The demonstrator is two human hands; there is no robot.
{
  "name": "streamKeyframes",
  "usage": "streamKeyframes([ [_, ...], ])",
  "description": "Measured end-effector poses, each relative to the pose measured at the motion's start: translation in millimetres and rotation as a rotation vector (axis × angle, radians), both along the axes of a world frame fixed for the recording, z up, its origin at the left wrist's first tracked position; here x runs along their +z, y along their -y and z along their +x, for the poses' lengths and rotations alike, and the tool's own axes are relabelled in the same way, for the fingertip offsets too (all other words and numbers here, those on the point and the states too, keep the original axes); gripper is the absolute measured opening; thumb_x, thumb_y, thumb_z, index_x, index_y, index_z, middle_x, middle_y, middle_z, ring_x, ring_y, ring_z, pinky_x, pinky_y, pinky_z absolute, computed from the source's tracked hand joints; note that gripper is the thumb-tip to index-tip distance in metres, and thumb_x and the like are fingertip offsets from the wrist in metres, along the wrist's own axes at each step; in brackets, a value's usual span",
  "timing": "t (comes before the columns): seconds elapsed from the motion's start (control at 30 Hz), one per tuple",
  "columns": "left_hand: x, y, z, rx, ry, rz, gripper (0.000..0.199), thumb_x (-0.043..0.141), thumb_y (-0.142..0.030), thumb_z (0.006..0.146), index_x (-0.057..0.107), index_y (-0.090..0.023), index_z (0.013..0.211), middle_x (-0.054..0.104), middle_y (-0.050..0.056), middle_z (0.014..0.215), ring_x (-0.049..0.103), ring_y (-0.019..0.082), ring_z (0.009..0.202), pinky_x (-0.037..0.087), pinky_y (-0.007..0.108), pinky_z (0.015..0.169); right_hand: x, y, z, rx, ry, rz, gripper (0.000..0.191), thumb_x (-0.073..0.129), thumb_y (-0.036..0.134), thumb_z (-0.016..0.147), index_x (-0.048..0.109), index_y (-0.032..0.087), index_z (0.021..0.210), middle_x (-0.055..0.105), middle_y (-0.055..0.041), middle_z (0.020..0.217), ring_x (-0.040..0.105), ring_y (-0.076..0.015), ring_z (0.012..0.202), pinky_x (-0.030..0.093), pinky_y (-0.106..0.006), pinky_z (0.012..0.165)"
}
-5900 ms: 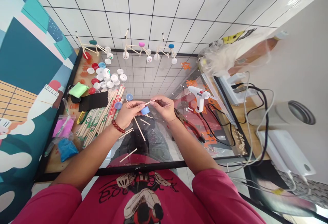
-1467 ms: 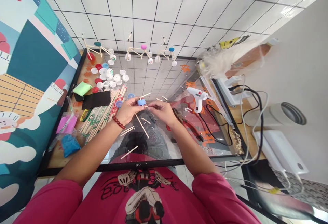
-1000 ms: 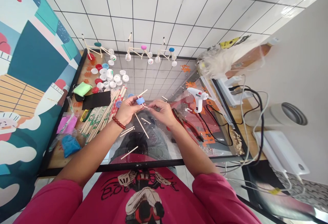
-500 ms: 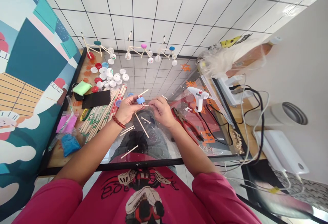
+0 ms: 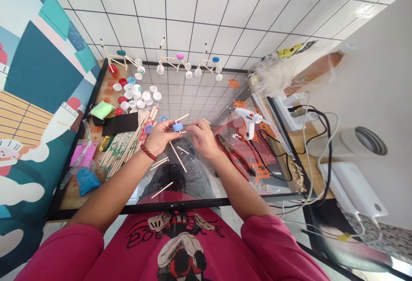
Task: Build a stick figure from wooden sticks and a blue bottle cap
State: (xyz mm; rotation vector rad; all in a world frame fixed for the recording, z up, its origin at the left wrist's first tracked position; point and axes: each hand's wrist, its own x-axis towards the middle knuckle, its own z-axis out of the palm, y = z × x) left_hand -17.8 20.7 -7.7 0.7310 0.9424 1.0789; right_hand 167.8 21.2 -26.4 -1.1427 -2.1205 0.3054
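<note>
Over the glass tabletop, my left hand pinches a blue bottle cap with a pale wooden stick beside it, slanting up to the right. My right hand is just right of the cap, its fingers closed near the end of a short stick piece at the cap's lower edge; what lies between those fingertips is too small to make out. Below the hands lie a long loose stick, a pair of short sticks and another stick.
A white glue gun and red-handled pliers lie to the right. At left are bundled chopsticks, a pile of bottle caps and a blue packet. Several small stick-and-cap models stand along the back edge.
The blue cap and its stick have shifted slightly right and turned a little in my left hand. My right fingers stay close to it. Everything on the table lies as before.
</note>
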Motion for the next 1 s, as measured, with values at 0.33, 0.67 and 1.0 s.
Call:
streamKeyframes([
  [0.33, -0.6, -0.2, -0.4, 0.017, -0.051, -0.032, 0.053, 0.091, -0.011, 0.046, 0.074, -0.013, 0.096, 0.072, 0.000, 0.080, 0.066, 0.013, 0.072, 0.056, 0.031, 0.075, -2.1, -0.9, 1.3, 0.050, -0.014, -0.026, 0.025, 0.047, 0.019, 0.097, 0.072, 0.024, 0.100, 0.062, -0.0082, 0.097, 0.055, -0.0222, 0.092, 0.042, -0.037, 0.087],
  [0.67, 0.3, -0.8, -0.2, 0.114, -0.034, -0.039, 0.050, 0.092, -0.010, 0.042, 0.073, -0.014, 0.089, 0.070, -0.001, 0.076, 0.066, 0.014, 0.073, 0.057, 0.033, 0.077, 5.5, -2.4, 6.6, -0.021, -0.306, -0.130, 0.027, 0.058, 0.033, 0.093, 0.064, 0.023, 0.117, 0.066, -0.0093, 0.106, 0.062, -0.0225, 0.092, 0.052, -0.039, 0.088],
  [1.0, -0.5, 1.1, 0.6, 0.048, -0.066, -0.009, 0.048, 0.090, -0.013, 0.049, 0.071, -0.013, 0.093, 0.073, 0.002, 0.083, 0.069, 0.017, 0.081, 0.055, 0.034, 0.083, 4.6, -3.4, 11.4, 0.041, -0.035, -0.059, 0.012, 0.061, 0.028, 0.094, 0.072, 0.022, 0.093, 0.070, -0.0066, 0.096, 0.061, -0.0211, 0.093, 0.042, -0.037, 0.089],
])
